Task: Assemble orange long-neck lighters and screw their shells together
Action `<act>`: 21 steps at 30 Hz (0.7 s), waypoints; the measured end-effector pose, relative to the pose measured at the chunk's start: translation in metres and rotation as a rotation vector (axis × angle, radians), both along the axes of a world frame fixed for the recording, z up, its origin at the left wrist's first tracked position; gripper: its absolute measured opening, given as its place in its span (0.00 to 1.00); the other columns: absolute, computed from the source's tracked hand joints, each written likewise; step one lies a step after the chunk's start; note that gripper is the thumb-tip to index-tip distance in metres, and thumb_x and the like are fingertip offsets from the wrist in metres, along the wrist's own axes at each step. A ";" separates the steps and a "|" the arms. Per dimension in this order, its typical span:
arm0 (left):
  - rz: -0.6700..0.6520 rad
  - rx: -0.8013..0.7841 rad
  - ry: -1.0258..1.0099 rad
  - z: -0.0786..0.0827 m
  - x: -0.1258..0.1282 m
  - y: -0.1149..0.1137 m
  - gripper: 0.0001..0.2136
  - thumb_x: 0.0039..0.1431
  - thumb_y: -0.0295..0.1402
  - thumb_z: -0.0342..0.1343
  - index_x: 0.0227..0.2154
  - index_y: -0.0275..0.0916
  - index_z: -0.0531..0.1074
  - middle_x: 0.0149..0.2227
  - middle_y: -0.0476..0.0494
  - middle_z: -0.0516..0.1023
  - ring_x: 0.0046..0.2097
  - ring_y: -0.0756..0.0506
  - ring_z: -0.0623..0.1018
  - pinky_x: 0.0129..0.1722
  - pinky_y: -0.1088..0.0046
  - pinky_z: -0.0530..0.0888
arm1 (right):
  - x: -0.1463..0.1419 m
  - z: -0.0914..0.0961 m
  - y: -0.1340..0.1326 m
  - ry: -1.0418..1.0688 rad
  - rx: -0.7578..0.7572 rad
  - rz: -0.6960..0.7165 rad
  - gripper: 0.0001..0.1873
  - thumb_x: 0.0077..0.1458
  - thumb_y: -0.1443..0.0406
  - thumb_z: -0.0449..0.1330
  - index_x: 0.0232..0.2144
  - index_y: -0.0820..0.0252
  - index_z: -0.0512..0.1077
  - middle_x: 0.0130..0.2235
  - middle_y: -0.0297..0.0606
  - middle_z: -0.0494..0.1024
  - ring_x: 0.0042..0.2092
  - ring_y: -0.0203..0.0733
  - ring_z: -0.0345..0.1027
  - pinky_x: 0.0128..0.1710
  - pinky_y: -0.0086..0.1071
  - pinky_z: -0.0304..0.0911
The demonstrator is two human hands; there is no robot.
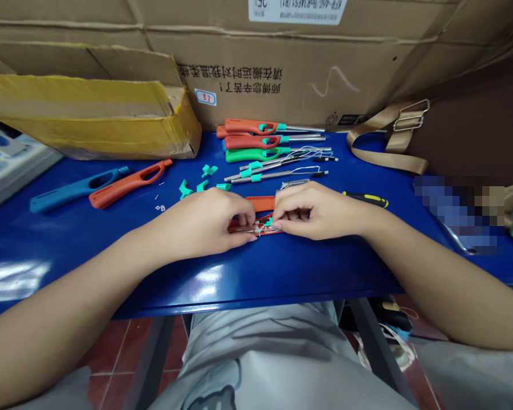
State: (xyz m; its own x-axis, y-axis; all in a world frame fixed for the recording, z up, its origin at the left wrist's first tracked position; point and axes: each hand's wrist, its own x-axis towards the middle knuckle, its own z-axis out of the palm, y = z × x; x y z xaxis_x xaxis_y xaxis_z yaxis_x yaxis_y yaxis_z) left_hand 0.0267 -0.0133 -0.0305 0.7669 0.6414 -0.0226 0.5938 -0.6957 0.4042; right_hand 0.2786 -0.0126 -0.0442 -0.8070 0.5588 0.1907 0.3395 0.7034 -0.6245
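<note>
Between my hands lies an opened orange-red lighter casing (261, 232), with wires and a metal part inside it. My left hand (216, 222) grips its left end, thumb along the near edge and fingers curled over the far side. At the right, my right hand (312, 212) pinches a small teal trigger piece (268, 222) over the casing; its fingertips partly hide the piece. Just behind lies another orange casing part (260, 203). Further back are loose metal lighter tubes (265, 175) with teal collars and white wires. Several teal triggers (184, 189) lie to the left.
Assembled gas lighters (252, 141) lie at the back. Blue (74, 191) and orange (128, 185) handle casings are on the left, near a yellow-taped box (183, 134). A yellow-black screwdriver (367, 199) and a tan strap (389, 159) lie right. Cardboard (303, 62) walls the back of the blue table (256, 279).
</note>
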 end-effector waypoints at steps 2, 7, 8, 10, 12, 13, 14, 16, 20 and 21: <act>0.005 0.017 0.021 0.002 -0.001 0.000 0.06 0.59 0.37 0.61 0.35 0.41 0.80 0.31 0.49 0.80 0.31 0.48 0.75 0.29 0.74 0.65 | -0.001 0.000 0.000 0.000 0.024 0.004 0.06 0.61 0.68 0.61 0.34 0.63 0.79 0.31 0.34 0.74 0.31 0.31 0.64 0.32 0.26 0.59; 0.018 0.015 0.050 0.003 -0.001 -0.001 0.09 0.61 0.40 0.59 0.36 0.43 0.80 0.35 0.48 0.81 0.33 0.47 0.77 0.31 0.73 0.67 | -0.002 -0.003 -0.002 -0.012 0.054 -0.045 0.05 0.60 0.70 0.61 0.35 0.62 0.78 0.32 0.34 0.74 0.32 0.32 0.65 0.32 0.27 0.59; 0.023 0.016 0.046 0.003 -0.001 -0.001 0.10 0.62 0.41 0.58 0.36 0.43 0.80 0.35 0.48 0.82 0.34 0.46 0.77 0.32 0.73 0.67 | -0.002 -0.003 -0.002 -0.008 0.053 -0.072 0.05 0.60 0.70 0.61 0.36 0.62 0.78 0.33 0.34 0.74 0.32 0.32 0.65 0.33 0.28 0.59; 0.033 0.027 0.035 0.004 -0.002 0.001 0.10 0.63 0.41 0.57 0.37 0.43 0.80 0.36 0.48 0.82 0.35 0.46 0.78 0.33 0.73 0.67 | -0.003 -0.006 -0.002 0.005 0.066 -0.139 0.04 0.59 0.70 0.62 0.35 0.61 0.78 0.34 0.34 0.74 0.34 0.34 0.66 0.34 0.28 0.60; 0.028 0.027 0.028 0.005 -0.005 0.005 0.09 0.63 0.40 0.57 0.37 0.43 0.81 0.37 0.48 0.83 0.36 0.46 0.79 0.33 0.73 0.67 | -0.006 -0.009 -0.002 0.013 0.091 -0.188 0.03 0.58 0.69 0.63 0.35 0.61 0.77 0.35 0.36 0.74 0.37 0.37 0.67 0.37 0.30 0.61; 0.019 0.015 0.029 0.006 -0.007 0.007 0.09 0.62 0.40 0.58 0.37 0.44 0.81 0.37 0.49 0.83 0.35 0.47 0.79 0.34 0.73 0.68 | -0.007 -0.010 -0.002 0.014 0.097 -0.201 0.02 0.58 0.68 0.63 0.35 0.61 0.77 0.36 0.37 0.74 0.39 0.38 0.67 0.39 0.31 0.62; 0.006 -0.007 0.028 0.008 -0.010 0.010 0.09 0.62 0.39 0.58 0.37 0.44 0.81 0.37 0.49 0.83 0.35 0.47 0.79 0.34 0.73 0.68 | -0.009 -0.011 -0.002 0.014 0.098 -0.207 0.03 0.59 0.67 0.64 0.35 0.61 0.77 0.37 0.37 0.74 0.41 0.40 0.68 0.41 0.32 0.62; -0.018 -0.062 0.044 0.012 -0.016 0.016 0.08 0.61 0.38 0.59 0.37 0.44 0.82 0.37 0.50 0.84 0.34 0.48 0.78 0.34 0.75 0.68 | -0.012 -0.013 -0.003 0.015 0.086 -0.205 0.04 0.59 0.65 0.65 0.36 0.60 0.78 0.38 0.38 0.74 0.42 0.41 0.68 0.43 0.34 0.63; -0.016 -0.096 0.074 0.016 -0.023 0.023 0.08 0.59 0.38 0.62 0.38 0.44 0.83 0.36 0.51 0.84 0.31 0.50 0.77 0.33 0.76 0.68 | -0.015 -0.014 -0.005 0.009 0.074 -0.184 0.05 0.58 0.65 0.66 0.38 0.59 0.78 0.40 0.37 0.73 0.44 0.41 0.67 0.45 0.34 0.62; -0.024 -0.100 0.071 0.016 -0.023 0.024 0.08 0.59 0.38 0.62 0.37 0.44 0.83 0.36 0.52 0.84 0.31 0.51 0.76 0.33 0.76 0.68 | -0.016 -0.014 -0.005 0.006 0.071 -0.178 0.05 0.58 0.66 0.66 0.38 0.59 0.78 0.40 0.37 0.73 0.44 0.41 0.67 0.45 0.34 0.62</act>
State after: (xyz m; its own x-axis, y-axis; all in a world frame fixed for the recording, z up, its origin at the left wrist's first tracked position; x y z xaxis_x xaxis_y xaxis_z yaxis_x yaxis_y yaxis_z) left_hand 0.0033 0.0103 -0.0149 0.7763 0.6146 -0.1400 0.6068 -0.6687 0.4298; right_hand 0.2627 -0.0180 -0.0580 -0.6952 0.6777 0.2396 0.4587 0.6749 -0.5780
